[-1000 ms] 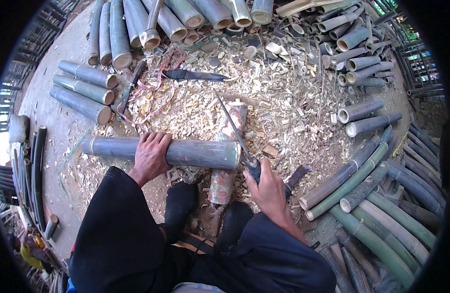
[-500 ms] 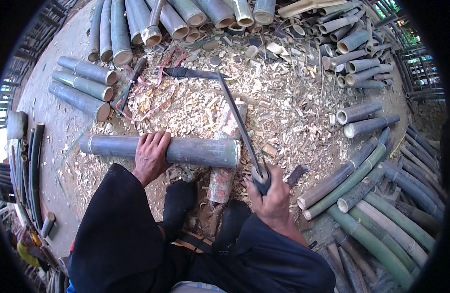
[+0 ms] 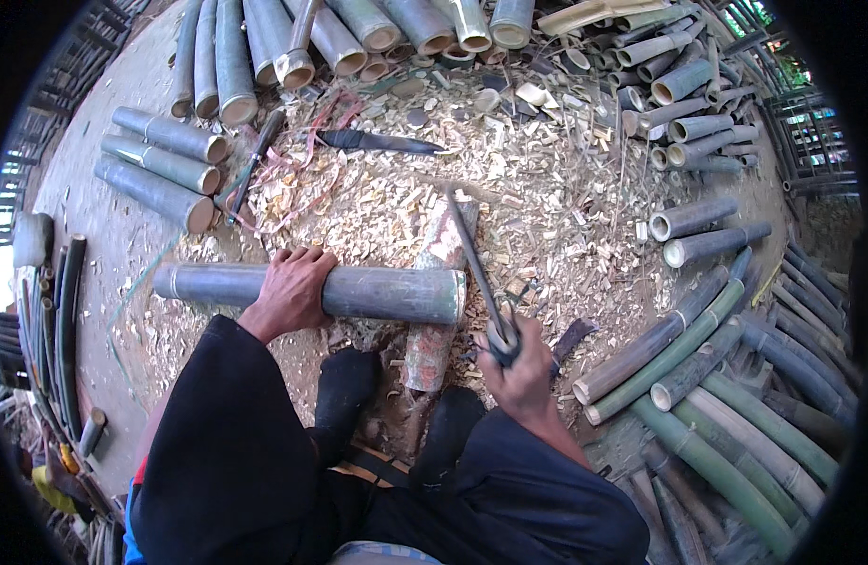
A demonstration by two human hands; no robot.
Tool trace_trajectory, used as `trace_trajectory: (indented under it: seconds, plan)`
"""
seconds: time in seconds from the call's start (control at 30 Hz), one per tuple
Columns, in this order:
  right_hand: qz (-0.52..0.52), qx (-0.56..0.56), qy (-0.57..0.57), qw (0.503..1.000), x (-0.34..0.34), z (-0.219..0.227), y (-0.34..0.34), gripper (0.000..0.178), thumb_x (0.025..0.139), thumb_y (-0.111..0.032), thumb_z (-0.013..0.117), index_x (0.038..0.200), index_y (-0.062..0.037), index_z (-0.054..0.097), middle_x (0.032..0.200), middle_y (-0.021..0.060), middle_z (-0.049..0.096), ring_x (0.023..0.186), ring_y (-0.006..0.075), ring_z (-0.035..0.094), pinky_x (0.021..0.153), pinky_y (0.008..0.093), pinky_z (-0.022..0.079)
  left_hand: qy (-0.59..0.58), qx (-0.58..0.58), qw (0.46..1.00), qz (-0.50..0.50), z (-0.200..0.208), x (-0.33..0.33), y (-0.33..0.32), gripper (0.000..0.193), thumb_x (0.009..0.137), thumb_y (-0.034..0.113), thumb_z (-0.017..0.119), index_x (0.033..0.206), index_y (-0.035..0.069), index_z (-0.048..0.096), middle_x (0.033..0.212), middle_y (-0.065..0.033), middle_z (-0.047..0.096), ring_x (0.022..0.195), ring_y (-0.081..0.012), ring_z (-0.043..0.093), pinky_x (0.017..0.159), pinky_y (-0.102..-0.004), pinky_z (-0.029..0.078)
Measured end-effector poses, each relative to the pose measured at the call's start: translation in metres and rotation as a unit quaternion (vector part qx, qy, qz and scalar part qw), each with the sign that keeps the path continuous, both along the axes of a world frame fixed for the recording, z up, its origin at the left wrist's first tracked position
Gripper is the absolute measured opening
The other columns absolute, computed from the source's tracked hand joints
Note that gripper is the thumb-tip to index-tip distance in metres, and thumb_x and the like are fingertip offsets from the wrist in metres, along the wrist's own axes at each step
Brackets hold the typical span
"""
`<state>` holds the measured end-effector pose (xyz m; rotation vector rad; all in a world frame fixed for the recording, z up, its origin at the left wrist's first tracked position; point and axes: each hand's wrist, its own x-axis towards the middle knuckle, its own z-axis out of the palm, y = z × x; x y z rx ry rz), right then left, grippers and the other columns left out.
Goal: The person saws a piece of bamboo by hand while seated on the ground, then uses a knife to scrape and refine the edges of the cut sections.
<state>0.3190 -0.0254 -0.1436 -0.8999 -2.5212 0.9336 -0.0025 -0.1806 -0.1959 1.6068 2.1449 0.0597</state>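
Observation:
My left hand [image 3: 300, 287] is wrapped over a thick dark bamboo segment [image 3: 387, 291] that lies crosswise in front of me. The segment's right part rests on a pale, mottled log [image 3: 432, 358]. My right hand [image 3: 523, 377] grips the dark handle of a handsaw [image 3: 473, 259], just right of the bamboo's cut end. Its narrow blade, seen almost edge-on, points up and away past that end, apart from it as far as I can tell. My fingers hide part of the handle. My two dark-covered feet stand below the bamboo, on either side of the log's near end.
Wood chips [image 3: 547, 217] cover the ground. Beyond lie a dark-handled knife [image 3: 382, 141], another long-handled tool [image 3: 255, 165] and pink string [image 3: 307, 179]. Cut bamboo segments [image 3: 161, 165] lie left, more along the far side, and long green poles [image 3: 716, 461] at the right.
The saw and my right hand have shifted slightly, and the blade's far tip has dropped nearer to me. My left hand has rolled forward a little on the bamboo, which stays put.

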Motion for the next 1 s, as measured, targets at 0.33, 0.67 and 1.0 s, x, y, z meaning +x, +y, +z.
trace_trajectory:
  seconds: [0.33,0.67,1.0]
  plan:
    - [0.008,-0.027,0.06,0.998,-0.018,0.023,-0.007,0.035,0.099,-0.021,0.074,0.116,0.0,0.051,0.082,0.0236,0.071,0.07,0.038,0.076,0.058,0.0475,0.057,0.043,0.058,0.997,0.021,-0.01,0.005,-0.025,0.073,0.057,0.026,0.093,0.12,0.01,0.06,0.11,-0.0103,0.063,0.113,-0.0328,0.062,0.101,-0.0475,0.046]
    - [-0.008,-0.08,-0.041,0.996,-0.016,0.012,-0.004,0.038,0.1,-0.021,0.073,0.122,0.0008,0.051,0.083,0.0252,0.072,0.071,0.046,0.073,0.062,0.0531,0.058,0.049,0.076,0.995,0.04,-0.014,0.013,-0.031,0.075,0.059,0.026,0.094,0.123,0.008,0.059,0.115,-0.012,0.064,0.115,-0.0335,0.062,0.105,-0.0479,0.045]
    - [-0.043,-0.073,-0.182,0.98,-0.006,-0.031,0.017,0.033,0.099,-0.02,0.073,0.115,-0.0001,0.052,0.083,0.0235,0.072,0.072,0.0414,0.075,0.062,0.051,0.058,0.05,0.128,0.99,0.046,-0.022,0.025,-0.025,0.078,0.058,0.022,0.092,0.127,0.007,0.059,0.122,-0.0148,0.064,0.12,-0.0355,0.061,0.107,-0.0489,0.044]
